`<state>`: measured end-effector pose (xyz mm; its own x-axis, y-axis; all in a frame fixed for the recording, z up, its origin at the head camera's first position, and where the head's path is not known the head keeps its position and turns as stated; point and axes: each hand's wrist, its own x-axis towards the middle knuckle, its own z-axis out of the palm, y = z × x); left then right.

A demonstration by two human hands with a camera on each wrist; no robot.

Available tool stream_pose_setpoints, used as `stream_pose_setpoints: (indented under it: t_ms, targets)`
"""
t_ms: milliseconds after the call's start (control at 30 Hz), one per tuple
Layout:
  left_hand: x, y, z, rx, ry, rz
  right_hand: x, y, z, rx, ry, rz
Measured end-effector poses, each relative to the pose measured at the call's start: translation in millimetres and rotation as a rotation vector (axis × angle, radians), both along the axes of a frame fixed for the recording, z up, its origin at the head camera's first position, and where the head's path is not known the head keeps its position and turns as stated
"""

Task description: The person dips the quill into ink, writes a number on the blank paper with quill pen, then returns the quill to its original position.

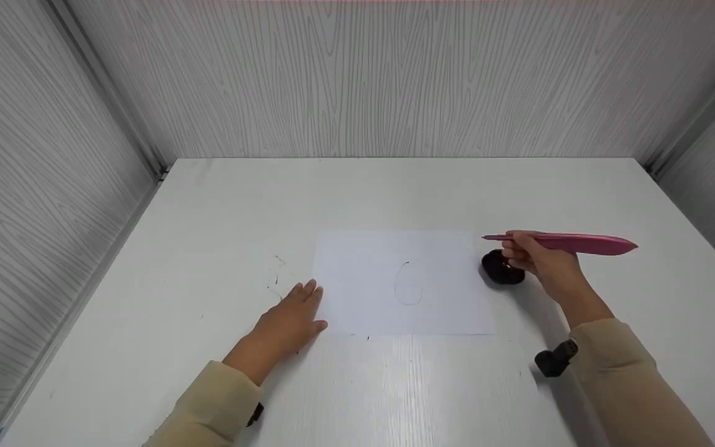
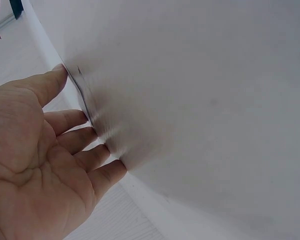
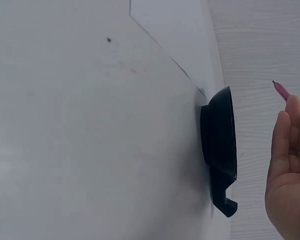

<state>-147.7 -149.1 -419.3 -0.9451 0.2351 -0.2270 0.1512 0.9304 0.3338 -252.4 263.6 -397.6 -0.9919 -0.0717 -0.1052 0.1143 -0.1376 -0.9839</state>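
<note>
Grey wood-grain panels enclose a white tabletop (image 1: 208,211) on three sides, and a white sheet of paper (image 1: 370,273) is laid flat near its middle. One faint looped pencil-thin outline (image 1: 408,284) is drawn near the middle of the sheet; the rest of the paper is unmarked, so the drawing is judged to be barely begun, with most of it left.

A pink feather-shaped quill pen (image 1: 581,243) is gripped by the right hand (image 1: 540,261), fingers curled round its shaft, just off the sheet's right edge. The pen is held nearly level, its thin tip (image 1: 485,236) pointing toward the sheet and lifted clear of it. A small black rounded inkwell (image 1: 499,270) stands beside the sheet's right edge, directly under that hand.

The left hand (image 1: 289,316) is laid flat with fingers straight at the sheet's lower left edge, the fingertips (image 2: 65,75) touching the paper's border. A few small dark marks (image 1: 277,273) are seen on the table left of the sheet. Nothing is placed between pen and paper.
</note>
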Motion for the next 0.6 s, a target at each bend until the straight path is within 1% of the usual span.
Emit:
stream_pose_setpoints:
  t_ms: [267, 600]
  targets:
    - [0.8, 0, 0.2, 0.001, -0.002, 0.004, 2.8, 14, -2.1, 0.025, -0.017, -0.024]
    - [2.8, 0, 1.9, 0.005, 0.011, -0.005, 6.1, 31, -8.3, -0.005, -0.023, -0.050]
